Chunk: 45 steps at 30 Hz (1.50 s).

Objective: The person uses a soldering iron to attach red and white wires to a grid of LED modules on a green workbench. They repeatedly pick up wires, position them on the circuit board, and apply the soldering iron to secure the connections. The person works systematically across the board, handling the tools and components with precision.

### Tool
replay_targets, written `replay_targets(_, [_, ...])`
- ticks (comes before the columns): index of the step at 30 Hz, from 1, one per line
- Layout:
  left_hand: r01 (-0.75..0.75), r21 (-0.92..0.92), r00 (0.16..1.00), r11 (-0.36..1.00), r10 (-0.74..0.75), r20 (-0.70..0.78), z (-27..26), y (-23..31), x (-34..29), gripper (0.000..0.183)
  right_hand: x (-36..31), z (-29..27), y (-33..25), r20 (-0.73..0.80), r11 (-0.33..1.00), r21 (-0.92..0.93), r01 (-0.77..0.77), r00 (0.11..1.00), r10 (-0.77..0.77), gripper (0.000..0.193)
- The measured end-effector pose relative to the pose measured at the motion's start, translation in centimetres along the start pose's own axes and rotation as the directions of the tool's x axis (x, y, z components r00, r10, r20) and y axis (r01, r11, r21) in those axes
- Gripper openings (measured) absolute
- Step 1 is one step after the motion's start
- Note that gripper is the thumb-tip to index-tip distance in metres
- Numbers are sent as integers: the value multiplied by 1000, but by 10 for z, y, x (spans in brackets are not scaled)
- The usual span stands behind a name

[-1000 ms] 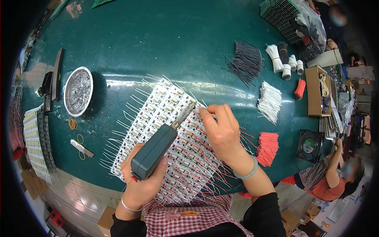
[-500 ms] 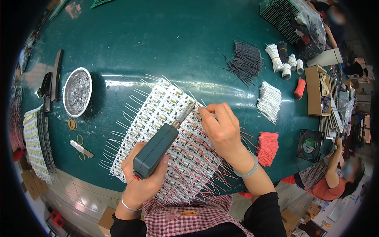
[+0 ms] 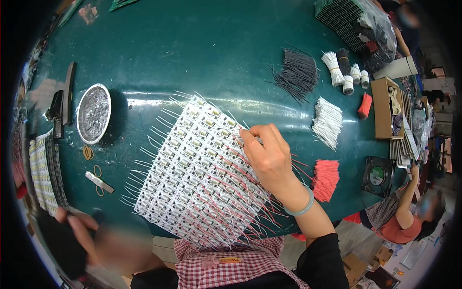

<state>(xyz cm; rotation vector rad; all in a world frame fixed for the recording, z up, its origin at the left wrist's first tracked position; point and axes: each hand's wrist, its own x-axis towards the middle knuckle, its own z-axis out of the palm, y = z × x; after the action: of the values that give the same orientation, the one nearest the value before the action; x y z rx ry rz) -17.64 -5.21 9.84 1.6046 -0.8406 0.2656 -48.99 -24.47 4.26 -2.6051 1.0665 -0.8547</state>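
Note:
A sheet of small white circuit boards [image 3: 183, 164] lies tilted on the table in front of me. White wires stick out along its left side, and red and white wires lie over its right part. My right hand [image 3: 269, 151] is closed at the sheet's upper right edge, thumb and index finger pinching a thin wire whose end is mostly hidden. My left hand [image 3: 103, 236], smeared by motion, is off the sheet at the lower left. Its fingers wrap a dark, blurred soldering gun [image 3: 57, 241], whose tip I cannot make out.
A foil-lined white bowl [image 3: 95, 113] and rubber bands [image 3: 88, 152] are at left, near a stack of boards [image 3: 44, 168]. Black [image 3: 297, 72], white [image 3: 328, 121] and red wire piles [image 3: 326, 179] lie at right, beside a fan [image 3: 378, 177]. A person [image 3: 409, 219] works beyond.
My left hand has swung the soldering gun off the sheet, down to the lower left. The right hand stays pinched at the sheet's edge.

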Motion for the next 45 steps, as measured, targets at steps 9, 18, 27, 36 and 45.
replay_targets(9, [428, -70, 900, 901, -418, 124, 16, 4, 2, 28, -1, -2, -1, 10, 1000, 4, -4, 1000, 4, 31])
replay_targets(18, [619, -126, 756, 775, -544, 366, 35, 41, -37, 48, -3, -5, -19, -4, 998, 34, -59, 998, 60, 30])
replay_targets(27, [704, 89, 495, 704, -578, 649, 49, 71, -66, 35, -9, 0, -21, 51, 999, -16, -33, 998, 34, 30])
replay_targets(36, [466, 54, 536, 883, -330, 777, 69, 68, -65, 24, -10, -1, -21, 82, 1000, 6, -19, 996, 19, 34])
replay_targets(45, [429, 86, 522, 899, -324, 789, 74, 70, -63, 21, -9, 0, -19, 81, 1000, 25, -18, 997, 16, 34])
